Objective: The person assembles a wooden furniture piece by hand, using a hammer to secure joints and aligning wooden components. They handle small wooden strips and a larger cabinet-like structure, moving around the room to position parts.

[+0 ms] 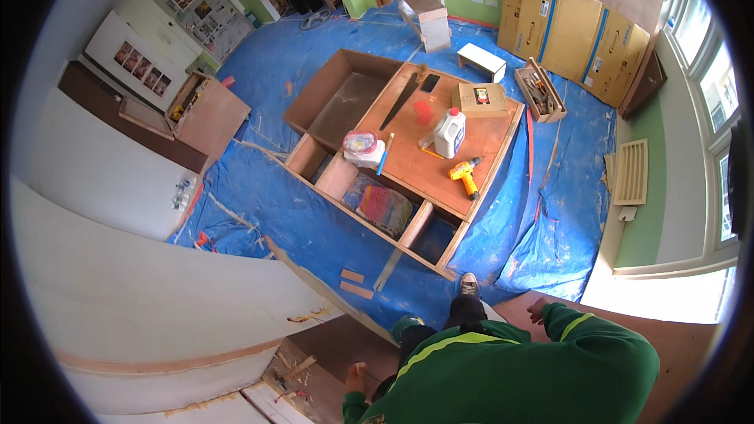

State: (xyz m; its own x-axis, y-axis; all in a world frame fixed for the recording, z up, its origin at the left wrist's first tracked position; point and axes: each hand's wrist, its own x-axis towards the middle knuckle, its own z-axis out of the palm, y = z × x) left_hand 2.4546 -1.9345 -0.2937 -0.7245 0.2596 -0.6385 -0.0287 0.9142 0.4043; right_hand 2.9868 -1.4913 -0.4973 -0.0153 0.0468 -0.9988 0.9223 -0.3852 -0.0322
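Note:
My left hand (356,378) hangs low at my side with its fingers loosely bent, and I see nothing in it. Beside it lies a brown wooden compartment (345,345) with wood scraps (298,367) at its left. My right hand (538,310) is over a reddish-brown board (667,338), its fingers loosely apart and holding nothing. Ahead of my shoes stands a low wooden cabinet frame (503,177) with open compartments. On its top are a yellow drill (466,177), a white jug (449,135) with a red cap, a handsaw (400,100) and a cardboard box (480,100).
A blue tarp (267,208) covers the floor. A white tub (364,149) stands on the frame's edge. Beyond are a tool box (540,93), a small white stool (481,62) and flattened cardboard (569,31). Two wood strips (356,290) lie near the left wall.

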